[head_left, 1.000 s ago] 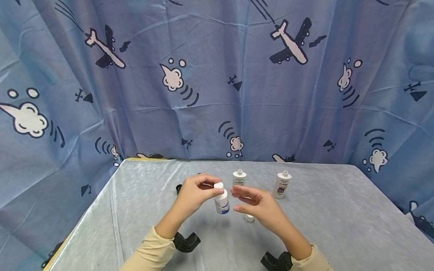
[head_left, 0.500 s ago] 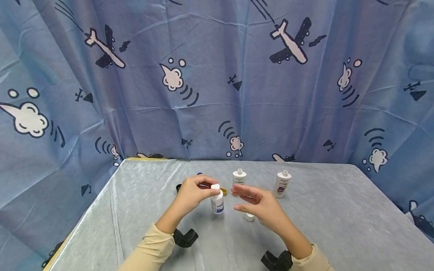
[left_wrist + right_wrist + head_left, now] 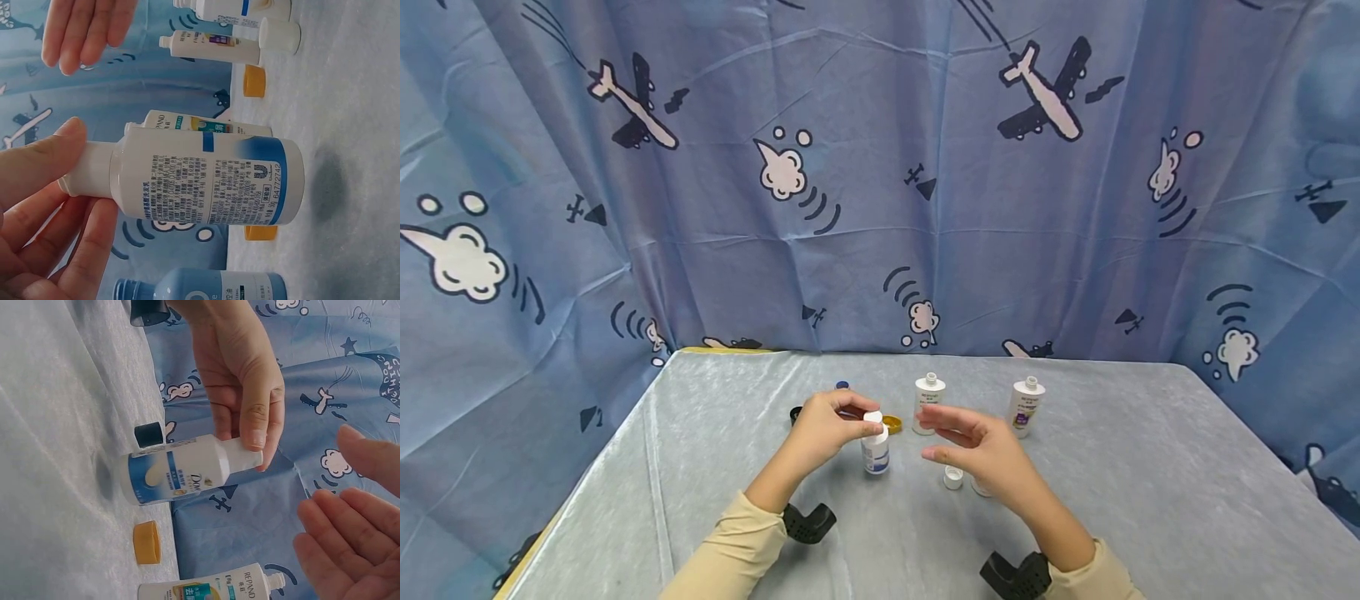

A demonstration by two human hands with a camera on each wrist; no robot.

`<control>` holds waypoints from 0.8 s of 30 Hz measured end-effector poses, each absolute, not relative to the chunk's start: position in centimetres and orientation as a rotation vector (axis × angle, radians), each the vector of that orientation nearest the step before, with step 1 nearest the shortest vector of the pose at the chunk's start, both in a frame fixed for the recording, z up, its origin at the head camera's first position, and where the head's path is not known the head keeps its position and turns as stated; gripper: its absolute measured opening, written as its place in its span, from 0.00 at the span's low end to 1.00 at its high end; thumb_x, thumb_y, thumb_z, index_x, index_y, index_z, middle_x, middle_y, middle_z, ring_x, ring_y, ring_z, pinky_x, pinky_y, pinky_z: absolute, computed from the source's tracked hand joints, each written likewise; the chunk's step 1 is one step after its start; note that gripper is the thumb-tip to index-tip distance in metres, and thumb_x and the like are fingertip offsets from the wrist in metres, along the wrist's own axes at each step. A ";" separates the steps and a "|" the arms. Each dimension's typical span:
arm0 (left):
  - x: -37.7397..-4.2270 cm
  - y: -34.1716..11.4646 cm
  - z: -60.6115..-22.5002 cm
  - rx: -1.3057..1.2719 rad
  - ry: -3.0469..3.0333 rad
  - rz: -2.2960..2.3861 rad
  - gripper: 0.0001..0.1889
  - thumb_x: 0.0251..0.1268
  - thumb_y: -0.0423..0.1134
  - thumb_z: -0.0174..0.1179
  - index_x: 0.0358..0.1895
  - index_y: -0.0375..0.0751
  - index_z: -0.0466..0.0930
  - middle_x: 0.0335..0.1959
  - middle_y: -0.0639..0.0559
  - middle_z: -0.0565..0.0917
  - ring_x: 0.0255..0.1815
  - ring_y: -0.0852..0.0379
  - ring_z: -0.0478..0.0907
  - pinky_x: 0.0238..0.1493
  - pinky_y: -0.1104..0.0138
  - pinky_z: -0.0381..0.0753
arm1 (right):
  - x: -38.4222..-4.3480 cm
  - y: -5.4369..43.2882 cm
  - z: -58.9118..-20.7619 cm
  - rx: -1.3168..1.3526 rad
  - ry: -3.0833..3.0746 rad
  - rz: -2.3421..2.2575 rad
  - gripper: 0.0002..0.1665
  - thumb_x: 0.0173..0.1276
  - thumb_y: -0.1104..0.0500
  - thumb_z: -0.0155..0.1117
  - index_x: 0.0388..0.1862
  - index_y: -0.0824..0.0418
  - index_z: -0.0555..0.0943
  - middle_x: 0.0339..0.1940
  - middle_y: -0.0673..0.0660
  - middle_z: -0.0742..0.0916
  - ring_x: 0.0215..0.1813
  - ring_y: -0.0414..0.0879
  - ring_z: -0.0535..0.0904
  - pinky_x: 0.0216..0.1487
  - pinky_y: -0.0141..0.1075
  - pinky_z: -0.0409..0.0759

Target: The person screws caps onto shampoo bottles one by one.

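Note:
My left hand (image 3: 823, 429) pinches a small white bottle (image 3: 876, 454) by its white cap (image 3: 242, 456). The bottle has a blue base band and small print, and in the left wrist view (image 3: 206, 178) it hangs upright above the table, apart from its shadow. To its right, my right hand (image 3: 973, 446) is held up with fingers extended and nothing in them. A loose white cap (image 3: 952, 477) lies below the right hand. Beside it, a white bottle (image 3: 981, 487) is mostly hidden by that hand.
Two uncapped white bottles (image 3: 929, 392) (image 3: 1024, 408) stand farther back. A yellow cap (image 3: 892, 424) lies behind the held bottle, and a black cap (image 3: 795, 414) left of it. A blue bottle (image 3: 200, 286) is partly hidden by the left hand. A patterned curtain (image 3: 880, 167) hangs behind the table.
My left hand has shifted slightly left with the bottle, which now hangs straighter. The yellow cap has come into view behind it. My right hand has barely moved and stays extended.

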State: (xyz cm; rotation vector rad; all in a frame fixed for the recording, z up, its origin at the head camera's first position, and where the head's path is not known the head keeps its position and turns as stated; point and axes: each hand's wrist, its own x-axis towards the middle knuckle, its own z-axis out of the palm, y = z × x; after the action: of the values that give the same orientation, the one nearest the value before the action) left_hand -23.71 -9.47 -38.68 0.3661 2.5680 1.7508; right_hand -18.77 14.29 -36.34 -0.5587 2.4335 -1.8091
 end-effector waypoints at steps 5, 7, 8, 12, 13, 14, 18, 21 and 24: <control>-23.8 -9.5 -38.8 0.375 2.560 1.728 0.15 0.50 0.36 0.76 0.42 0.37 0.88 0.37 0.47 0.89 0.39 0.59 0.85 0.39 0.69 0.83 | -18.7 14.4 -36.2 -0.516 2.432 -1.810 0.33 0.61 0.61 0.74 0.65 0.67 0.76 0.61 0.66 0.84 0.66 0.58 0.79 0.64 0.34 0.79; -23.8 -9.5 -38.9 0.377 2.556 1.722 0.15 0.50 0.36 0.76 0.42 0.36 0.88 0.37 0.48 0.89 0.39 0.59 0.85 0.38 0.70 0.83 | -18.7 14.5 -36.2 -0.512 2.431 -1.810 0.33 0.61 0.61 0.74 0.65 0.67 0.76 0.61 0.67 0.83 0.66 0.58 0.78 0.64 0.35 0.79; -23.9 -9.5 -38.9 0.379 2.554 1.720 0.15 0.50 0.36 0.76 0.42 0.36 0.88 0.37 0.48 0.89 0.38 0.59 0.85 0.38 0.70 0.83 | -18.7 14.5 -36.1 -0.514 2.432 -1.811 0.33 0.61 0.61 0.73 0.65 0.67 0.76 0.61 0.67 0.83 0.66 0.58 0.78 0.64 0.34 0.79; -23.9 -9.5 -38.9 0.386 2.561 1.703 0.15 0.50 0.36 0.76 0.42 0.36 0.88 0.37 0.49 0.89 0.38 0.59 0.85 0.38 0.70 0.83 | -18.7 14.6 -36.1 -0.522 2.442 -1.812 0.33 0.61 0.60 0.74 0.65 0.67 0.76 0.61 0.67 0.84 0.66 0.58 0.78 0.63 0.33 0.79; -23.9 -9.5 -39.0 0.385 2.561 1.699 0.15 0.50 0.36 0.76 0.42 0.37 0.88 0.36 0.49 0.89 0.38 0.59 0.85 0.38 0.70 0.83 | -18.7 14.6 -36.1 -0.527 2.444 -1.812 0.33 0.61 0.60 0.73 0.65 0.68 0.76 0.60 0.66 0.84 0.66 0.58 0.79 0.62 0.33 0.79; -23.9 -9.5 -39.0 0.385 2.560 1.696 0.15 0.50 0.36 0.76 0.42 0.37 0.88 0.36 0.49 0.88 0.38 0.59 0.85 0.38 0.70 0.82 | -18.6 14.6 -36.1 -0.530 2.444 -1.816 0.33 0.61 0.60 0.73 0.65 0.68 0.76 0.60 0.66 0.84 0.66 0.59 0.79 0.62 0.33 0.80; -24.0 -9.5 -39.2 0.391 2.556 1.685 0.15 0.50 0.36 0.76 0.42 0.36 0.88 0.37 0.49 0.88 0.37 0.60 0.84 0.38 0.70 0.82 | -18.7 14.7 -36.0 -0.506 2.449 -1.828 0.32 0.61 0.61 0.74 0.64 0.67 0.77 0.60 0.66 0.84 0.65 0.61 0.78 0.60 0.35 0.81; -24.0 -9.5 -39.3 0.402 2.561 1.670 0.14 0.50 0.36 0.76 0.42 0.37 0.88 0.37 0.48 0.88 0.37 0.60 0.84 0.37 0.70 0.82 | -18.6 14.8 -36.0 -0.470 2.458 -1.826 0.32 0.61 0.61 0.74 0.64 0.66 0.77 0.60 0.67 0.84 0.66 0.60 0.78 0.60 0.36 0.81; -24.0 -9.5 -39.3 0.408 2.563 1.658 0.14 0.51 0.36 0.76 0.41 0.38 0.88 0.37 0.48 0.88 0.38 0.59 0.85 0.37 0.70 0.83 | -18.6 14.8 -35.9 -0.445 2.474 -1.814 0.32 0.61 0.60 0.74 0.64 0.66 0.77 0.60 0.66 0.84 0.66 0.59 0.78 0.61 0.36 0.81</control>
State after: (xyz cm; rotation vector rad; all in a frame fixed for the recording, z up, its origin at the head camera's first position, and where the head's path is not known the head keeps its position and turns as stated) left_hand -24.03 -9.46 -39.33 0.4085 2.5630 1.6581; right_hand -18.61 14.84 -35.90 -0.4452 2.4742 -1.8142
